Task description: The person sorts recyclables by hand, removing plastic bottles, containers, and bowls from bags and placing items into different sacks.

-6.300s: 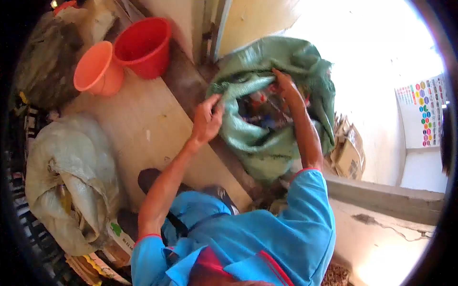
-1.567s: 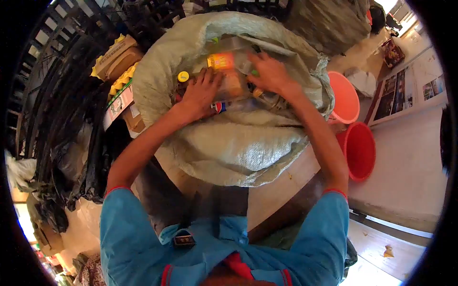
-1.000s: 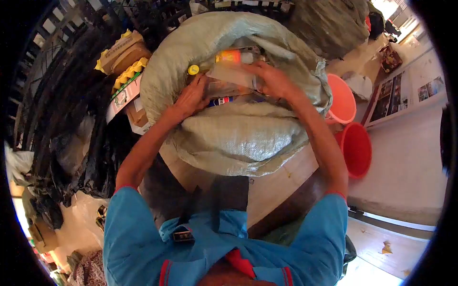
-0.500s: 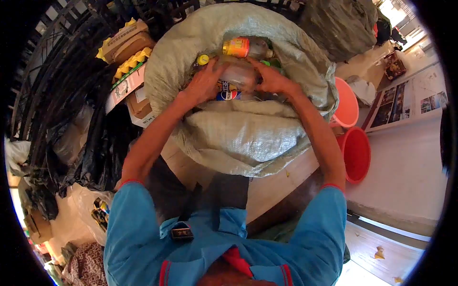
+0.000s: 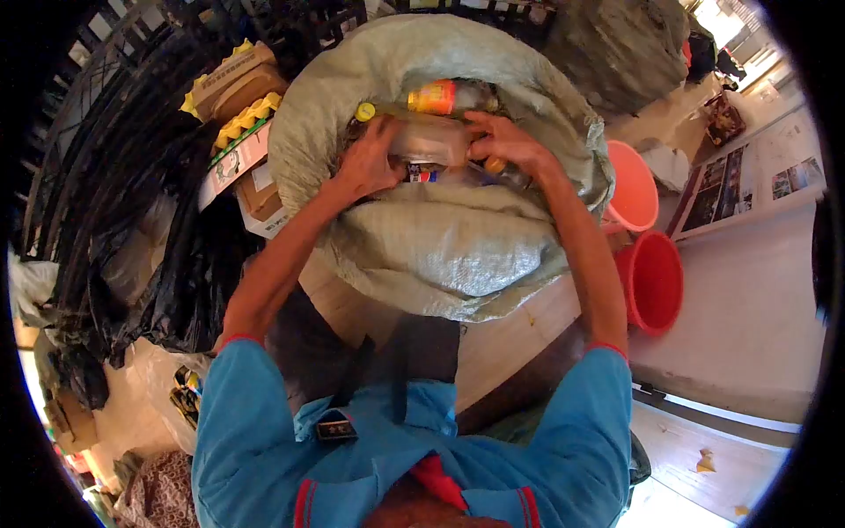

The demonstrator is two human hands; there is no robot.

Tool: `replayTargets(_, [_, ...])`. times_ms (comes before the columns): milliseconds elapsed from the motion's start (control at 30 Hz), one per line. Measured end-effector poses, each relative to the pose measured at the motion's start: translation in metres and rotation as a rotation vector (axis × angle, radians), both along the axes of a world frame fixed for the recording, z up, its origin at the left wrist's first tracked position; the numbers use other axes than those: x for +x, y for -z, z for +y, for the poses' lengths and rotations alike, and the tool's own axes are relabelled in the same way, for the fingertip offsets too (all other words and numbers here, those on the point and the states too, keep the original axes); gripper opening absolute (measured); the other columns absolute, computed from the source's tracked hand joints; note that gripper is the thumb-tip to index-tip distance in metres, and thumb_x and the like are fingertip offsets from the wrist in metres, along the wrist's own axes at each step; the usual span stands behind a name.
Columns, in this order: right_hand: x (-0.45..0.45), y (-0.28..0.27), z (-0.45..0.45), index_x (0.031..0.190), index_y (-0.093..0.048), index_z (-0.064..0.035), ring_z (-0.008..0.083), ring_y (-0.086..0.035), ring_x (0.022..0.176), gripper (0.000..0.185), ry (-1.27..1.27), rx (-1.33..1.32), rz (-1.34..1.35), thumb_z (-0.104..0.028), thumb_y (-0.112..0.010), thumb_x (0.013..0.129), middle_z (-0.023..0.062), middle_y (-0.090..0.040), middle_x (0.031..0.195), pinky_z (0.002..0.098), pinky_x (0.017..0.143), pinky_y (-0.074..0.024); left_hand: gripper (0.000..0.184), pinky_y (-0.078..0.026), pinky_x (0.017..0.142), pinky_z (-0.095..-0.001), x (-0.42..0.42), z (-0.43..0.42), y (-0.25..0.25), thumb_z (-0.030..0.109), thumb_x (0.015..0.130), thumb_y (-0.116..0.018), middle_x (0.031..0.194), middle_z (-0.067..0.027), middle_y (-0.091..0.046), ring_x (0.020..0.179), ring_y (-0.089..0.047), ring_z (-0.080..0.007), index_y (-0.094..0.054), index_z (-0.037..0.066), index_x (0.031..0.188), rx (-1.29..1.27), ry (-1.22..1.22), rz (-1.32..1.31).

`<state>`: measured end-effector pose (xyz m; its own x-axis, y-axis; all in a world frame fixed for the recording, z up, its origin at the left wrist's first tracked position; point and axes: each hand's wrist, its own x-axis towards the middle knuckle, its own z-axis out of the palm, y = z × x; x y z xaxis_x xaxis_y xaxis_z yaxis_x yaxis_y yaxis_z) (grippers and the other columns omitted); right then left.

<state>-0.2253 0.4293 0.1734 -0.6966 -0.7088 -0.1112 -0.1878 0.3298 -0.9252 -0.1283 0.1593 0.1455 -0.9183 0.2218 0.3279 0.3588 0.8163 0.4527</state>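
Note:
A large woven sack lies open in front of me with several plastic bottles in its mouth. My left hand is curled round the left end of a clear plastic bottle. At that bottle's other end are the bent fingers of my right hand. The bottle lies sideways between both hands. Just beyond it rests a bottle with an orange-and-yellow label. A yellow cap shows above my left hand. Nearer me, a blue-labelled bottle is partly covered.
Two tubs, one pink and one red, stand right of the sack. Cardboard boxes and yellow trays are stacked at its left, beside black plastic bags. Another full sack stands at the back right.
The clear bottle and my hands have shifted slightly down relative to the orange-labelled bottle. The blue label is now more covered, and an orange cap shows beneath my right hand.

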Motion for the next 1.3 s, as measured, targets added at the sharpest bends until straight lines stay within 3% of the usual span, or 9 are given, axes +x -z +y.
replayTargets(67, [0.000, -0.013, -0.005, 0.137, -0.032, 0.0006, 0.0220, -0.055, 0.099, 0.077, 0.113, -0.029, -0.346, -0.033, -0.069, 0.079, 0.0157, -0.051, 0.121, 0.0338, 0.081, -0.0495, 0.076, -0.046, 0.090, -0.0444, 0.001, 0.003, 0.002, 0.022, 0.063, -0.073, 0.123, -0.0211, -0.042, 0.107, -0.051, -0.0417, -0.039, 0.010, 0.131, -0.018, -0.048, -0.079])
replayTargets(167, [0.019, -0.043, -0.031, 0.132, -0.041, 0.0009, 0.0240, -0.058, 0.094, 0.072, 0.306, 0.200, -0.189, -0.044, -0.063, 0.080, 0.0124, -0.059, 0.107, 0.0373, 0.074, -0.0529, 0.077, -0.044, 0.094, -0.0444, 0.001, 0.005, 0.005, 0.026, 0.067, -0.073, 0.127, -0.0236, -0.039, 0.111, -0.049, -0.0417, -0.037, 0.011, 0.133, -0.001, -0.078, -0.112])
replayTargets(267, [0.006, -0.008, -0.047, 0.122, -0.051, 0.0002, 0.0217, -0.058, 0.091, 0.069, 0.231, 0.178, -0.202, -0.056, -0.059, 0.081, 0.0107, -0.061, 0.098, 0.0326, 0.066, -0.0518, 0.077, -0.043, 0.096, -0.0438, 0.000, 0.007, 0.014, 0.031, 0.071, -0.073, 0.129, -0.0264, -0.038, 0.115, -0.047, -0.0421, -0.035, 0.011, 0.135, 0.107, -0.058, -0.122])
replayTargets(467, [-0.004, 0.021, -0.043, 0.090, -0.064, 0.0006, 0.0118, -0.049, 0.053, 0.034, 0.208, -0.112, -0.110, -0.033, -0.066, 0.082, 0.0025, -0.057, 0.068, 0.0297, 0.047, -0.0392, 0.068, -0.042, 0.097, -0.0415, -0.007, 0.002, 0.035, 0.032, 0.072, -0.075, 0.124, -0.0221, -0.048, 0.114, -0.049, -0.0372, -0.045, 0.009, 0.129, 0.116, -0.036, 0.120])
replayTargets(600, [0.000, -0.002, -0.044, 0.086, -0.064, 0.0007, 0.0097, -0.047, 0.054, 0.029, 0.359, -0.043, -0.063, -0.027, -0.069, 0.079, 0.0026, -0.058, 0.069, 0.0274, 0.047, -0.0383, 0.063, -0.043, 0.095, -0.0414, 0.000, 0.007, 0.027, 0.027, 0.071, -0.075, 0.122, -0.0186, -0.051, 0.112, -0.050, -0.0355, -0.049, 0.008, 0.125, 0.265, -0.072, 0.077])
replayTargets(667, [0.018, -0.026, -0.048, 0.087, -0.065, 0.0002, 0.0083, -0.045, 0.053, 0.028, 0.454, 0.000, -0.091, -0.025, -0.070, 0.077, 0.0023, -0.060, 0.071, 0.0262, 0.047, -0.0376, 0.059, -0.048, 0.084, -0.0433, 0.004, 0.011, 0.025, 0.018, 0.069, -0.074, 0.113, -0.0210, -0.051, 0.104, -0.052, -0.0399, -0.049, 0.008, 0.122, 0.354, -0.119, 0.117])
replayTargets(800, [0.034, -0.044, -0.049, 0.088, -0.065, 0.0001, 0.0084, -0.047, 0.054, 0.026, 0.407, -0.116, -0.042, -0.023, -0.070, 0.077, 0.0028, -0.061, 0.072, 0.0262, 0.049, -0.0383, 0.063, -0.048, 0.083, -0.0460, 0.000, 0.014, 0.029, 0.016, 0.068, -0.073, 0.114, -0.0209, -0.050, 0.103, -0.052, -0.0409, -0.046, 0.008, 0.124, 0.289, -0.164, 0.264])
replayTargets(1000, [0.030, -0.034, -0.049, 0.092, -0.065, 0.0004, 0.0082, -0.051, 0.061, 0.029, 0.372, -0.223, -0.108, -0.023, -0.070, 0.076, 0.0030, -0.062, 0.074, 0.0251, 0.053, -0.0395, 0.071, -0.048, 0.082, -0.0487, 0.009, 0.022, 0.019, 0.020, 0.067, -0.073, 0.119, -0.0210, -0.047, 0.101, -0.053, -0.0431, -0.038, 0.012, 0.129, 0.183, -0.332, 0.146])
replayTargets(1300, [0.053, -0.032, -0.003, 0.099, -0.064, -0.0004, 0.0130, -0.056, 0.078, 0.039, 0.418, -0.004, 0.027, -0.034, -0.068, 0.079, 0.0045, -0.064, 0.087, 0.0304, 0.066, -0.0454, 0.042, -0.048, 0.074, -0.0512, 0.000, -0.013, 0.022, 0.008, 0.074, -0.063, 0.110, -0.0230, -0.053, 0.089, -0.057, -0.0437, -0.051, 0.009, 0.115, 0.079, -0.289, 0.289])
